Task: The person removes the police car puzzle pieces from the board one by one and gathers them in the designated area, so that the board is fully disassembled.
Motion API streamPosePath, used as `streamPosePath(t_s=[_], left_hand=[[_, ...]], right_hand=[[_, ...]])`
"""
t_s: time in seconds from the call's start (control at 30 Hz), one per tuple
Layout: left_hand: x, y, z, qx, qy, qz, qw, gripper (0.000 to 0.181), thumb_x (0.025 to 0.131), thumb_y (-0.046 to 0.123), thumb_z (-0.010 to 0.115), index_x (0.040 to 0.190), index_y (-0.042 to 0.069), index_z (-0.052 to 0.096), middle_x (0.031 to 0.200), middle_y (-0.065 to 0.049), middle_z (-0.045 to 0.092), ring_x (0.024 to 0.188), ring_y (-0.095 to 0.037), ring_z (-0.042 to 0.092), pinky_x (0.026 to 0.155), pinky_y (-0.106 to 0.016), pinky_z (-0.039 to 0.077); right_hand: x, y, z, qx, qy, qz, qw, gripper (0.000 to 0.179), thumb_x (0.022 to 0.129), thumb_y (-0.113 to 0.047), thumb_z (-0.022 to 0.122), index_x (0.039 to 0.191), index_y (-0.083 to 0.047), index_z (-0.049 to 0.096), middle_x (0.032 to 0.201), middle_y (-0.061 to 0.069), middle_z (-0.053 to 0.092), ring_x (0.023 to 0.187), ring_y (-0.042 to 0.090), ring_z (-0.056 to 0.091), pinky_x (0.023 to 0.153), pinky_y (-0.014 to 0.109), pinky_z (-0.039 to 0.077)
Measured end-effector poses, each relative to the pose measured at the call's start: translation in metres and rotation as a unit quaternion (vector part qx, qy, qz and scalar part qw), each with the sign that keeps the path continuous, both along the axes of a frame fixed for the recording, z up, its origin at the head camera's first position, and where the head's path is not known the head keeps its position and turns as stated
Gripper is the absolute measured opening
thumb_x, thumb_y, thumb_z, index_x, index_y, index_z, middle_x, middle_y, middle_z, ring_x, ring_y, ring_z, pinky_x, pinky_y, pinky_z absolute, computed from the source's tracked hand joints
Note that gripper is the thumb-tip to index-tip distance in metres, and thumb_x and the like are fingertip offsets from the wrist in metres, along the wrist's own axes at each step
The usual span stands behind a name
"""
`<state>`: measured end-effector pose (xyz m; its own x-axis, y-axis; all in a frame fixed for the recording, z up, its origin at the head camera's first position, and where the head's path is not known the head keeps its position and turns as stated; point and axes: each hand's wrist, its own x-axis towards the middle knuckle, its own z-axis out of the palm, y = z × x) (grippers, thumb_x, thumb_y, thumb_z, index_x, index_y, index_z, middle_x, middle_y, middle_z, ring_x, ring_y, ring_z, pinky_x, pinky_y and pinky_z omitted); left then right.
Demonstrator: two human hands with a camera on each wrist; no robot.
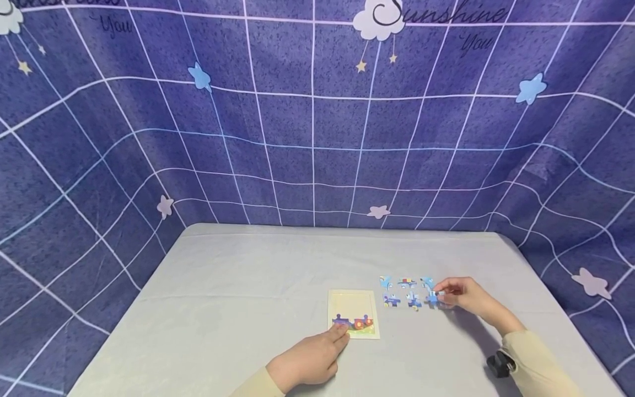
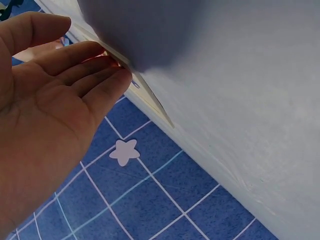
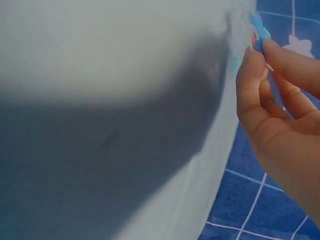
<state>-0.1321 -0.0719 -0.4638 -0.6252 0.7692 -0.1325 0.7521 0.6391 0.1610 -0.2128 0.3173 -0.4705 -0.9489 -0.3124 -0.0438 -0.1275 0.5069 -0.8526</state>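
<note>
A cream puzzle tray [image 1: 351,303] lies on the table, with colourful puzzle pieces [image 1: 366,324] fitted along its near edge. My left hand [image 1: 313,354] touches the tray's near left part with its fingertips; the left wrist view shows those fingers nearly straight at the board's edge [image 2: 155,102]. To the right, my right hand [image 1: 463,298] pinches a blue puzzle piece [image 3: 259,31] between thumb and finger. This hand is at the right end of several loose pieces, among them a multicoloured piece [image 1: 407,283] and a blue-and-white piece [image 1: 414,301].
A pale cloth covers the table [image 1: 223,286]. Blue gridded curtain [image 1: 288,165] with stars and clouds rises behind the table and along both sides. A small black device [image 1: 500,364] sits at the right sleeve.
</note>
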Motion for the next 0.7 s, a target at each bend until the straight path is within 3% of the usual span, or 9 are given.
streamPosePath(t_s=[0.17, 0.4, 0.7], left_hand=[[0.001, -0.001, 0.000, 0.001, 0.010, -0.006, 0.9999, 0.049, 0.091, 0.017, 0.058, 0.137, 0.000, 0.051, 0.145, -0.014, 0.046, 0.136, -0.021, 0.040, 0.108, -0.028, 0.037], [0.002, -0.002, -0.003, 0.007, 0.022, -0.019, 0.9996, 0.051, 0.090, 0.017, 0.057, 0.137, -0.002, 0.050, 0.146, -0.018, 0.043, 0.137, -0.024, 0.038, 0.108, -0.030, 0.036], [0.004, -0.004, -0.005, 0.006, 0.039, -0.032, 0.9987, 0.051, 0.093, 0.021, 0.055, 0.137, -0.003, 0.049, 0.146, -0.019, 0.042, 0.138, -0.026, 0.037, 0.109, -0.032, 0.036]], right_hand=[[-0.001, 0.001, -0.006, 0.000, 0.000, 0.015, 0.9999, 0.023, 0.082, 0.004, 0.065, 0.103, 0.014, 0.063, 0.082, 0.013, 0.065, 0.065, 0.010, 0.059, 0.057, 0.027, 0.054], [-0.002, -0.005, -0.010, 0.063, 0.084, 0.017, 0.9944, 0.013, 0.078, 0.006, 0.070, 0.091, 0.009, 0.068, 0.075, 0.010, 0.064, 0.064, 0.002, 0.053, 0.056, 0.019, 0.048], [0.002, -0.011, -0.009, 0.100, 0.134, -0.002, 0.9860, 0.012, 0.075, 0.005, 0.074, 0.085, 0.003, 0.069, 0.075, 0.004, 0.063, 0.064, 0.004, 0.052, 0.057, 0.020, 0.047]])
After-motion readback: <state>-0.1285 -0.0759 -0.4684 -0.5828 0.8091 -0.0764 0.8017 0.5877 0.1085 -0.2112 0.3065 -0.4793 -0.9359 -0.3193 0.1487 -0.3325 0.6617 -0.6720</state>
